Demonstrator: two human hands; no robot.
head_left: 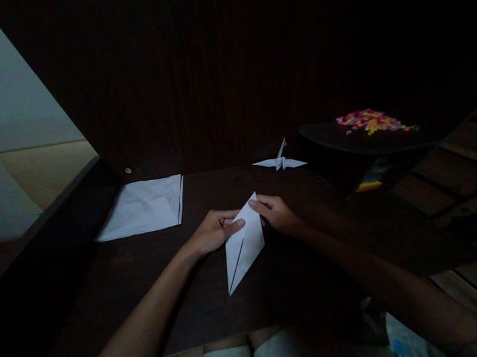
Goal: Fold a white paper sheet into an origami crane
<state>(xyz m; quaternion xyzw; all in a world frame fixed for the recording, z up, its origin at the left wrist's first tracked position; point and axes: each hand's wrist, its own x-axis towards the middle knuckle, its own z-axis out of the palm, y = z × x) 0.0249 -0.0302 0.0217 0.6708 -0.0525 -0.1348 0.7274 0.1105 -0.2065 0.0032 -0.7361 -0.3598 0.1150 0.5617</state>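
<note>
A white sheet of folded paper point(248, 239), shaped like a long diamond with a slit down its lower half, is held above the dark table. My left hand point(218, 229) pinches its left edge, thumb on top and fingers behind. Near the upper point, my right hand point(274, 212) grips the right edge with its thumb lying on the paper. The fingers of both hands are partly hidden behind the paper. Beyond them on the table stands a white paper crane point(281, 163), its wings spread.
A stack of white paper point(144, 206) lies at the back left. To the right, a dark shelf point(328, 141) carries a pink and yellow flower-like cluster point(371, 120). A dark panel point(184, 77) rises behind the table point(189, 316), and a low side wall point(41, 262) borders its left.
</note>
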